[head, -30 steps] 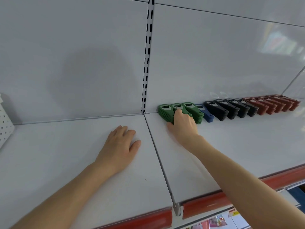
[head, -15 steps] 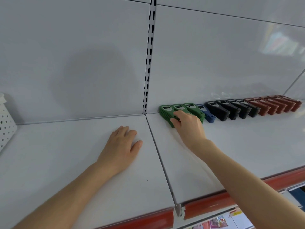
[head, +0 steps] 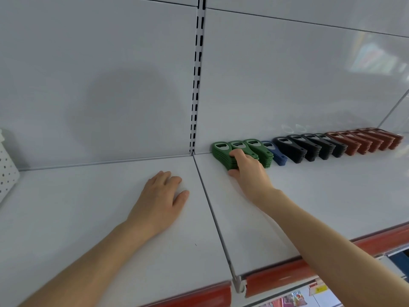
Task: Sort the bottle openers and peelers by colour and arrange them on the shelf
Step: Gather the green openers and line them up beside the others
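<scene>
Right hand is clamped on the green openers: fingers curled over the top of a stack, thumb tucked at its near end. It covers the near ends of the first two stacks right of the slotted upright, so I cannot tell which one it holds. Left hand lies flat, palm down, on the shelf left of the upright, fingers relaxed, holding nothing.

The row runs along the back panel, rightward from the upright:
- three green stacks
- blue openers, one stack
- black openers
- red-brown openers, farthest out

Stacks touch or overlap. No peelers in view. A perforated panel stands far left of the upright.

Risks, as a judgement:
- Stacks are loose and several pieces high, so a sideways tug or uneven squeeze could fan one out or spill it.
- The green stacks lean against each other, so shifting one may drag its neighbour.
- A push away from the upright could shove green into the lone blue stack, knock it into black, and mix the colours.
- The thumb holds only the near end, so lower pieces may stay behind on a lift.

Writing: none readable on the openers. Below the red price rail, right of the upright, sit a yellow tag and colourful packaging, too blurred to read.
</scene>
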The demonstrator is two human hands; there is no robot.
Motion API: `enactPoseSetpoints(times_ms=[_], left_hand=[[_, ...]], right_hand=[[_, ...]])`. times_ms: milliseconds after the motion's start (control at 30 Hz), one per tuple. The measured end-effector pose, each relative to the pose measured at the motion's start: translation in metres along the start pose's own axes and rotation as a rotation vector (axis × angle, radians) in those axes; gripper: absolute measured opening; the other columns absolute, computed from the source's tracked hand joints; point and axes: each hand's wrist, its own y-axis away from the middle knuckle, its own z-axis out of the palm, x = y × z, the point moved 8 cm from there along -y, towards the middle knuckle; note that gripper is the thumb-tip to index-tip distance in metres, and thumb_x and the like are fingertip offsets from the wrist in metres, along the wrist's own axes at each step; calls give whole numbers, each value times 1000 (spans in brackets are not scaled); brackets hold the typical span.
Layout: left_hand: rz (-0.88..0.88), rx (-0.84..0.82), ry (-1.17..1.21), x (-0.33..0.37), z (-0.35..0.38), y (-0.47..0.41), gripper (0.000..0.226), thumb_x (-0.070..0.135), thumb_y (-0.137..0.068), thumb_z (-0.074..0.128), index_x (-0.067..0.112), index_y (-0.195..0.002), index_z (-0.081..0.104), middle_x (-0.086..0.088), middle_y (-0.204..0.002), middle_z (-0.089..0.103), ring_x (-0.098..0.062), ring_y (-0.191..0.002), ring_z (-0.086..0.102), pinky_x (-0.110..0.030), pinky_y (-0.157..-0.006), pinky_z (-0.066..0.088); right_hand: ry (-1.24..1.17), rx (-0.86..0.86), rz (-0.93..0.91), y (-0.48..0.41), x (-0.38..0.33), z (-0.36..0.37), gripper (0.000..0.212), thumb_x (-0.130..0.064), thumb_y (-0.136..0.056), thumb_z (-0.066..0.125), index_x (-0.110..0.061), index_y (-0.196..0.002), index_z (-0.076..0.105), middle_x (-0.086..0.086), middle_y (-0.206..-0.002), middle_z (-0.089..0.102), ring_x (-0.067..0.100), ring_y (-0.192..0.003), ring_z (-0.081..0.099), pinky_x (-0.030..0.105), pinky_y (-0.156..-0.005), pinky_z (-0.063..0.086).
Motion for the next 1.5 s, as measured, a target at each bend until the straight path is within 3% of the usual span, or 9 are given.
enactPoseSetpoints(times_ms=[700, 867, 967, 1100, 1233, 1367, 1500], left_hand=[[14, 28, 6, 3, -4, -1, 95, 64, -61, 2, 13, -126, 49, -3, -134, 43, -19, -131, 30, -16, -102, 13], [6, 31, 9, 0, -2, 0, 95, 66, -61, 2, 16, -127, 48, -1, -136, 41, -18, -135, 26, -18, -104, 15], [4, 29, 13, -2, -1, -1, 94, 66, -61, 3, 15, -127, 49, 0, -137, 41, -17, -135, 26, -19, -105, 16], [2, 30, 20, -2, 0, 0, 95, 67, -61, 5, 15, -127, 50, -1, -138, 41, -18, -136, 26, -21, -107, 17], [11, 35, 25, -3, -2, -1, 92, 67, -64, 8, 14, -126, 51, -2, -137, 42, -17, -135, 28, -20, -106, 18], [13, 36, 26, -1, -1, 0, 76, 60, -75, 21, 14, -128, 50, -1, -140, 40, -16, -137, 25, -20, -107, 18], [15, 26, 37, 2, -4, 0, 93, 68, -63, 8, 15, -127, 50, 1, -137, 42, -15, -134, 28, -16, -102, 17]], right_hand=[[-9, 6, 10, -2, 7, -6, 34, -7, -91, 52, -6, -124, 44, 17, -107, 60, 33, -97, 54, 38, -79, 43], [-8, 27, -3, 0, 5, -7, 39, -16, -92, 53, -7, -128, 41, 14, -109, 58, 31, -100, 53, 35, -79, 42], [37, 68, 8, 0, 2, -10, 34, -22, -94, 51, -4, -122, 45, 14, -107, 58, 32, -97, 55, 36, -78, 44], [130, 77, 2, -4, 1, -6, 24, -24, -97, 45, -3, -107, 50, 14, -103, 61, 33, -93, 55, 33, -68, 35], [166, 93, -11, -4, 1, -8, 23, -24, -97, 43, -3, -104, 50, 13, -101, 61, 31, -90, 55, 30, -64, 29], [143, 76, -16, -2, 0, -8, 23, -24, -97, 44, -4, -105, 50, 13, -102, 60, 31, -91, 55, 30, -64, 31], [95, 91, -29, 1, -2, -14, 27, -29, -97, 43, -3, -102, 50, 12, -94, 58, 31, -86, 54, 32, -63, 33]])
